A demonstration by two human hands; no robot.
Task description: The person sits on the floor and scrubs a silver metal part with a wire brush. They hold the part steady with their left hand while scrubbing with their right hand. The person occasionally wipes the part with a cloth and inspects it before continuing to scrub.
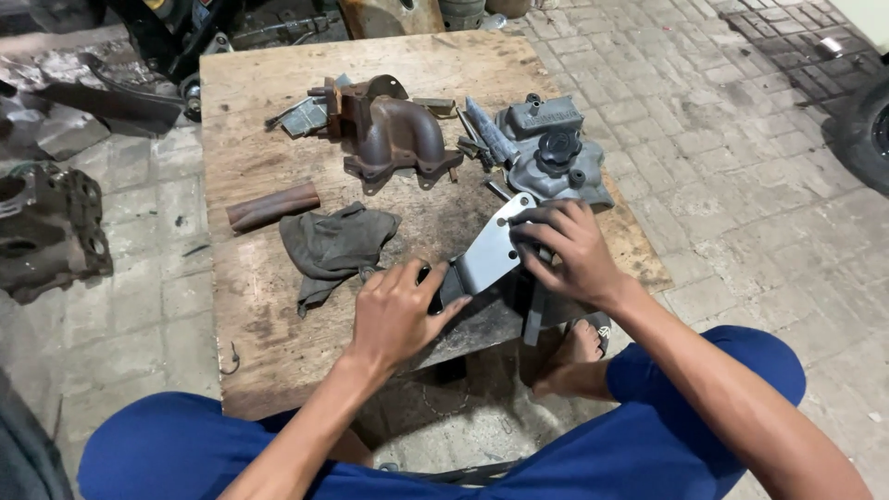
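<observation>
The left hand (pixel 396 310) is stretched forward from the lower middle of the view, with the palm turned down and the fingers curled closed around the dark end of a metal bracket (pixel 489 255). The right hand (pixel 565 248) is brought in from the right side, the wrist is bent and the fingers are spread and pressed down on the pale grey plate of the same bracket, so the bracket is gripped by both hands. The bracket is held at the near edge of a wooden board (pixel 250 167), which is laid on the paved ground as a work surface. No open container is seen; only a grey engine cover (pixel 556 153) with a black round cap is placed behind the right hand, close to it. A rusty pipe elbow (pixel 394 134) is set in the middle of the board, further away. A dark rag (pixel 333 245) is left just beside the left hand, and a short rusty tube (pixel 273 206) is laid to the left of the rag. A foot in a sandal (pixel 579 347) is seen under the right wrist, beside the board. The way between the hands and the bracket is not blocked by anything.
</observation>
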